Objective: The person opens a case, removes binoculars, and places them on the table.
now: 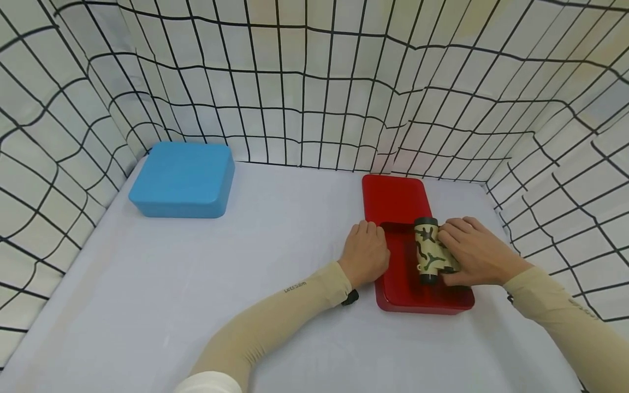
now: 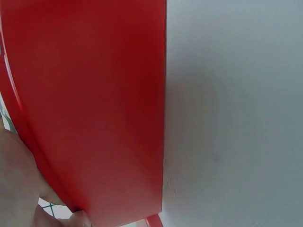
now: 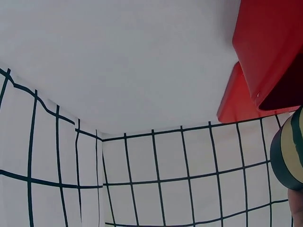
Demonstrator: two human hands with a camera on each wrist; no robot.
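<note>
— While the right hand [image 1: 474,251] lies over the roll [image 1: 432,251], where is that roll?

— Inside the red tray [image 1: 398,278], lying on its side near the tray's right wall, toward the tray's near end. It is tan with dark blotches and black end caps. The fingers curl over its right side and grip it.

— And the left hand [image 1: 365,252]?

— It rests against the tray's left rim, fingers bent over the edge; the left wrist view shows only the red wall close up, so I cannot tell how firmly it holds.

— Anything else near the tray?

— A red lid [image 1: 393,197] lies just behind the tray, touching it. A blue box [image 1: 183,179] sits well to the tray's left, by the gridded wall [image 1: 314,82].
</note>
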